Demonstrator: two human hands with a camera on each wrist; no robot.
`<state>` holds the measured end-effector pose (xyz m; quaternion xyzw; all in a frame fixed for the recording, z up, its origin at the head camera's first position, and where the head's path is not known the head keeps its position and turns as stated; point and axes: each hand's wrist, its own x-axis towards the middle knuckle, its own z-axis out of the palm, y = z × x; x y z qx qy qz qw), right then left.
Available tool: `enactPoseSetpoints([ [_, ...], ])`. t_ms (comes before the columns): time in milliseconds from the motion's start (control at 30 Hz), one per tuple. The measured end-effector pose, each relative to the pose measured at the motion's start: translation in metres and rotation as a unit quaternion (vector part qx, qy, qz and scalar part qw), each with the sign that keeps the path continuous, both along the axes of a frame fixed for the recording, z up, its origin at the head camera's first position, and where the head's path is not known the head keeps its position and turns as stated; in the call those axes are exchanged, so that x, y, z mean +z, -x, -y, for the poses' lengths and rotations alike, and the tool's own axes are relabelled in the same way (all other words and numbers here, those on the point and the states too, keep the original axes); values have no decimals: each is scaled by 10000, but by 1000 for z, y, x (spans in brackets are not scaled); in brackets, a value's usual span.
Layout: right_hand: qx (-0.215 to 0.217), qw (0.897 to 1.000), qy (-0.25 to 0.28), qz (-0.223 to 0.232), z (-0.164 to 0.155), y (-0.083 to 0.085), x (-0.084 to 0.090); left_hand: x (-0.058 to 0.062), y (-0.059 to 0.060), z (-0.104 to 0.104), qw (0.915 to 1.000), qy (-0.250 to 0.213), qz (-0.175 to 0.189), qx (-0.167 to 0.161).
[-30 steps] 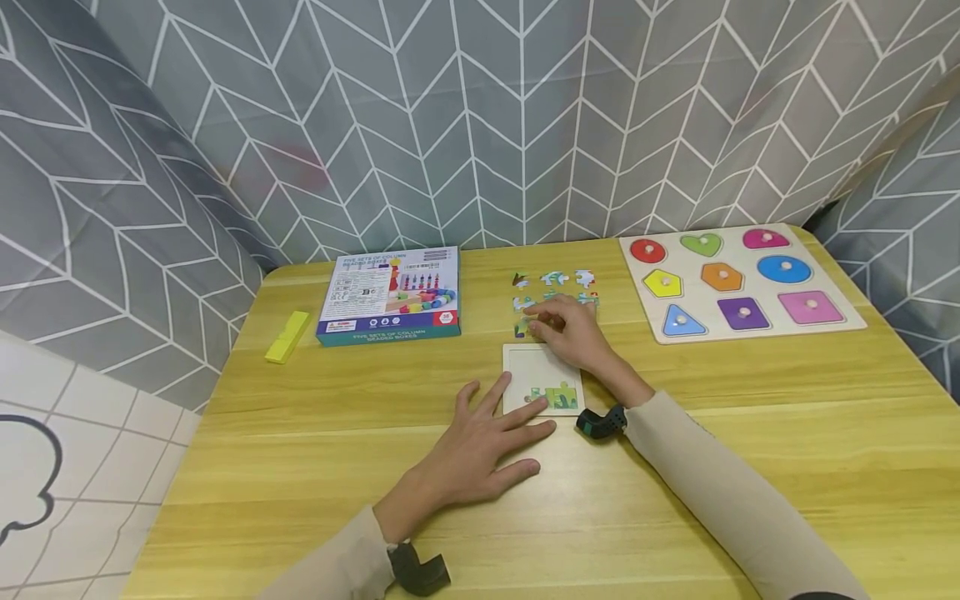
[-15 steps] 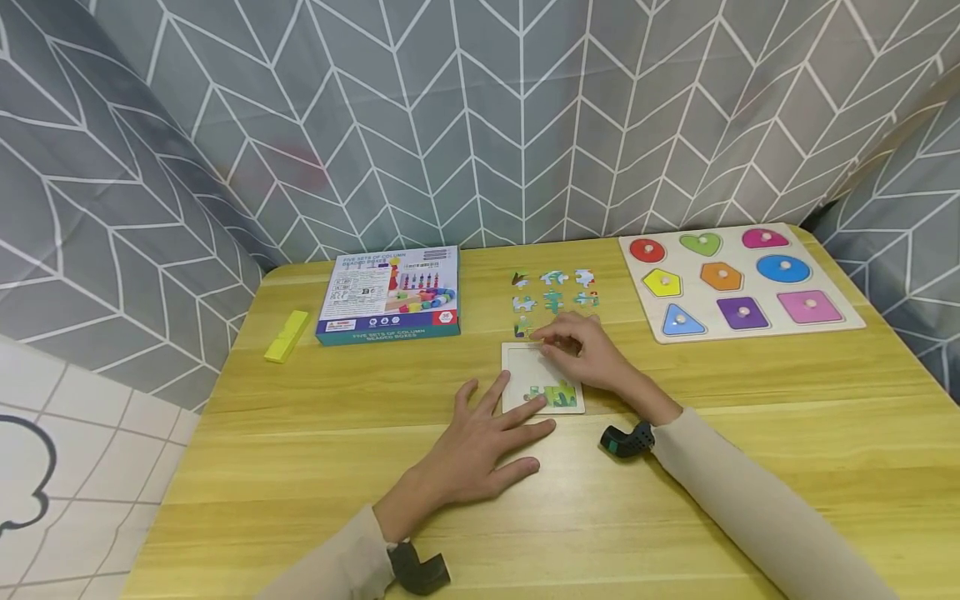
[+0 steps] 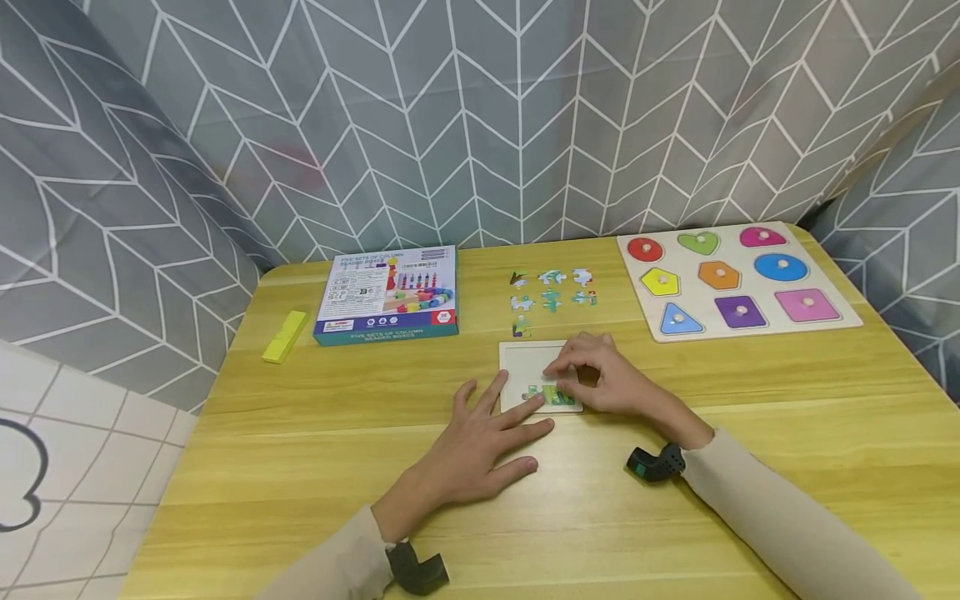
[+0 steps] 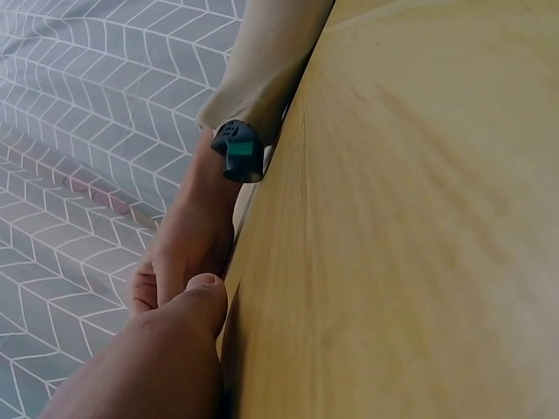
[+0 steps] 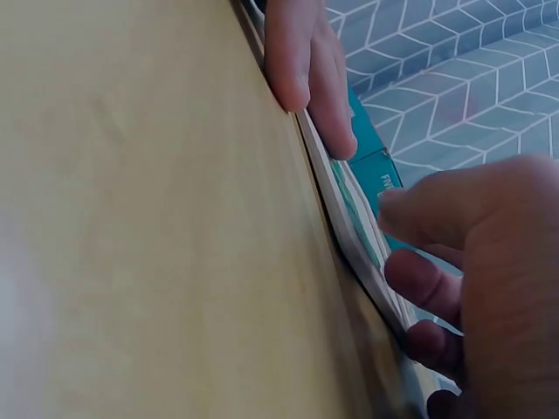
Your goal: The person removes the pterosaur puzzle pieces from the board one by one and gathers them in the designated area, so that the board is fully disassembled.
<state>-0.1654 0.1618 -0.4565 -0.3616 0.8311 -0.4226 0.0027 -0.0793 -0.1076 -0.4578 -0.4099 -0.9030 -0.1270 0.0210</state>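
Observation:
A small white puzzle tray (image 3: 525, 360) lies mid-table with green pieces (image 3: 558, 397) set in its lower right corner. My left hand (image 3: 487, 433) lies flat on the table, its straight fingertips (image 3: 542, 400) touching the tray's lower left edge. My right hand (image 3: 596, 375) hovers over the tray's right half with fingers curled down, pinching a small puzzle piece that is mostly hidden under them. Several loose puzzle pieces (image 3: 552, 289) lie just beyond the tray. In the right wrist view my right hand (image 5: 489, 271) curls over the tray edge (image 5: 349, 218), near the left fingers (image 5: 301, 61).
A wooden shape board (image 3: 738, 279) with coloured knobbed shapes sits at the back right. A teal game box (image 3: 386, 296) lies at the back left, a yellow block (image 3: 285, 336) further left. The wooden table (image 3: 675, 500) is backed by patterned grey curtains.
My right hand has drawn back from the loose pieces toward me and now sits over the tray. The left hand has stayed put.

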Motion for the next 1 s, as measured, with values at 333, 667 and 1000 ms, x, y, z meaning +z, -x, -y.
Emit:
enactPoseSetpoints([
  [333,145,9987,-447,-209,2,-5,1,-1,0,1,10000,0,-31,24],
  [667,3,9970,-717,-289,4,-10,4,-2,1,0,9999,31,-128,-13],
  [1000,85,9977,-671,5,5,-10,5,-2,1,0,9997,-77,-142,207],
])
